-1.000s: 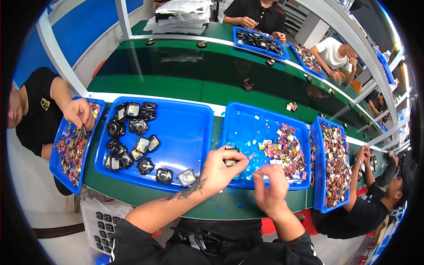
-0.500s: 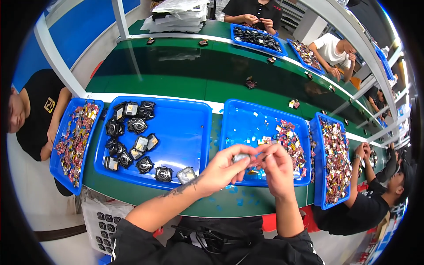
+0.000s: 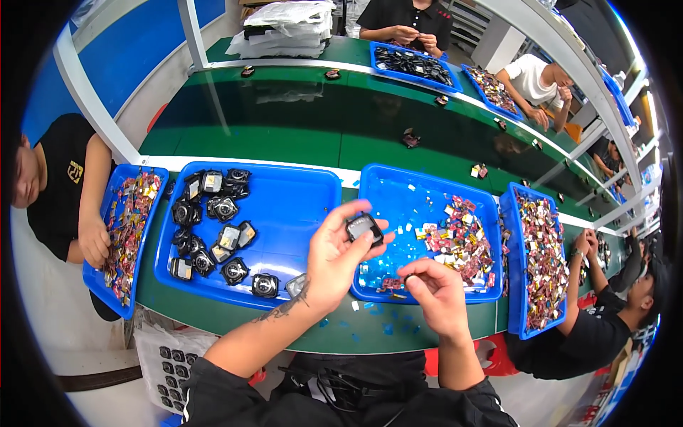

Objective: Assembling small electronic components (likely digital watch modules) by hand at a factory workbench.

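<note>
Watching from afar, my left hand [image 3: 333,257] grips a square black plastic casing [image 3: 361,226] over the left rim of a rectangular blue plastic tray [image 3: 388,186]. My right hand [image 3: 440,295] pinches a small dark bit [image 3: 410,280] near its front edge. Left of my left fingers, another blue tray [image 3: 292,213] has roomy bare floor.
</note>
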A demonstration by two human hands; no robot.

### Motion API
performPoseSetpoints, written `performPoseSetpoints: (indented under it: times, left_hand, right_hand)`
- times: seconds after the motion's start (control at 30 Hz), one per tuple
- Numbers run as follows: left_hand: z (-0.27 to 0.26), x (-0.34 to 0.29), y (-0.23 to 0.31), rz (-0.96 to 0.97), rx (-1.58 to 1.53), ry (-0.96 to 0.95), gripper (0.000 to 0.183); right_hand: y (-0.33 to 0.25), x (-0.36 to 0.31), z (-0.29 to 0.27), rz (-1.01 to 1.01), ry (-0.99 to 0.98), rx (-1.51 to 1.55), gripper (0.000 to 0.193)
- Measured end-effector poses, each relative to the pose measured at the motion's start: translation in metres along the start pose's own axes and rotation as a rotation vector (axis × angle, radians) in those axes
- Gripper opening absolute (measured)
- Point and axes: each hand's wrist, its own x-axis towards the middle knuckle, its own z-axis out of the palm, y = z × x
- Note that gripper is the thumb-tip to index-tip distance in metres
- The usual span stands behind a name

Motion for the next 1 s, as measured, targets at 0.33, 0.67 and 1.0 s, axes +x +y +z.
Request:
performPoseSetpoints:
  times: [0.33,0.67,1.0]
  left_hand:
    - [-0.003,-0.005,-0.010,0.236,0.479,-0.057,0.018]
    - [-0.002,0.005,-0.002,0.088,0.284,0.139,0.023]
    - [0.006,-0.012,-0.025,-0.116,0.206,-0.107,0.029]
  right_hand:
    - [0.009,0.020,0.014,-0.318,-0.136,-0.228,0.010]
    - [-0.010,0.006,0.000,-0.179,0.039,-0.235,0.017]
    - [-0.006,0.014,0.019,-0.387,0.390,-0.429,0.012]
